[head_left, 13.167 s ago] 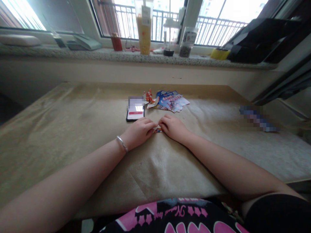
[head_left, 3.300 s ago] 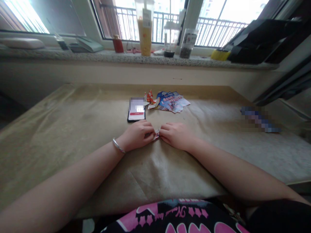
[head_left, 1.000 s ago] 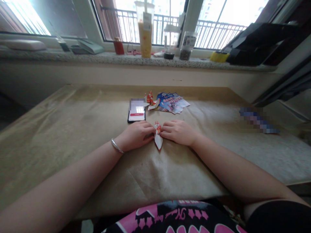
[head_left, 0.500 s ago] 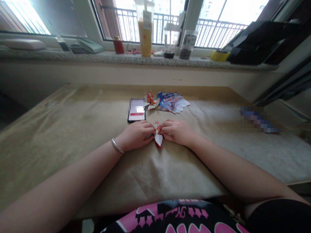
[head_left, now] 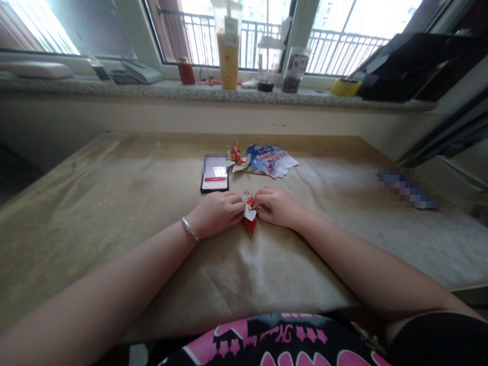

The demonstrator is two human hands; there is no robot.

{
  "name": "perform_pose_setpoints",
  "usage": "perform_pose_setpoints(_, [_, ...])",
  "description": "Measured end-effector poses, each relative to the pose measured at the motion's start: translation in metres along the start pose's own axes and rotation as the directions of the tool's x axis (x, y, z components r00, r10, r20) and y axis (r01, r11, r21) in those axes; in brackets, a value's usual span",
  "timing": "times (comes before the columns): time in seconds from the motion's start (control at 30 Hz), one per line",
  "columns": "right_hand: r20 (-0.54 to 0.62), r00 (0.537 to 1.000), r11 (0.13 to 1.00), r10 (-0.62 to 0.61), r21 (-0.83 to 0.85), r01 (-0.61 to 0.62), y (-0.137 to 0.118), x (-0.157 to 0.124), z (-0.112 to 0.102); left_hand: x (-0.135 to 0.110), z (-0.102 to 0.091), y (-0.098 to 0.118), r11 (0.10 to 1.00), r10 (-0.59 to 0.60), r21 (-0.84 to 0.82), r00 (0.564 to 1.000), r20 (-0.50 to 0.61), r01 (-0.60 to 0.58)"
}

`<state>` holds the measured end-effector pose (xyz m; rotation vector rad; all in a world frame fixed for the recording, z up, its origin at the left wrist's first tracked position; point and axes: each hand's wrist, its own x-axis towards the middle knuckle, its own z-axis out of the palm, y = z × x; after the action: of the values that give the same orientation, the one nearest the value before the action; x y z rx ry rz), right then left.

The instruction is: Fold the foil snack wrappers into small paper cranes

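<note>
A small folded paper piece (head_left: 249, 217), red and white, sits between my two hands on the tan-covered table (head_left: 114, 203). My left hand (head_left: 217, 212), with a silver bracelet on the wrist, pinches its left side with curled fingers. From the right, my right hand (head_left: 276, 206) grips the same piece with closed fingers. The paper's pointed lower tip shows below the fingertips; its upper part is partly hidden by them.
A phone (head_left: 214, 180) lies just beyond my hands. A folded red paper figure (head_left: 234, 151) and a stack of blue printed sheets (head_left: 269, 160) lie behind it. Cups (head_left: 227, 48) and jars stand on the stone windowsill (head_left: 152, 90). A blurred object (head_left: 407, 187) lies at right.
Over the last second the folded paper has been turned and refolded between my fingers, its lower tip now showing red where white showed before. Both hands stay in place.
</note>
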<state>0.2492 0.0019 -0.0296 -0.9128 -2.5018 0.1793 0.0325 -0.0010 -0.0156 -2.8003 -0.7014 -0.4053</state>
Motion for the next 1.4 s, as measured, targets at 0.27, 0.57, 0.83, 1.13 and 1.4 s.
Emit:
perform_pose_setpoints(0.27, [0.057, 0.995, 0.977, -0.083, -0.192, 0.093, -0.005, -0.001, -0.008, 0.001, -0.002, 0.002, 0.998, -0.029, 0.061, 0.999, 0.015, 0.028])
perform_pose_setpoints(0.57, [0.063, 0.994, 0.964, -0.088, -0.247, 0.101, -0.005, 0.001, -0.006, 0.001, -0.002, 0.004, 0.997, -0.07, 0.031, 0.997, -0.009, 0.071])
perform_pose_setpoints(0.83, [0.041, 0.999, 0.99, 0.017, -0.144, -0.011, -0.008, 0.002, -0.002, 0.006, -0.001, 0.005, 0.992, -0.112, 0.062, 0.994, 0.004, 0.112])
perform_pose_setpoints(1.13, [-0.002, 0.994, 0.99, 0.11, 0.091, -0.109, -0.002, 0.005, 0.003, 0.008, 0.004, -0.001, 0.963, -0.238, -0.13, 0.971, -0.008, 0.235])
perform_pose_setpoints(1.4, [0.054, 0.995, 0.989, 0.08, -0.131, -0.072, -0.01, 0.002, -0.002, 0.005, 0.0, 0.003, 0.991, -0.134, 0.003, 0.991, -0.016, 0.134])
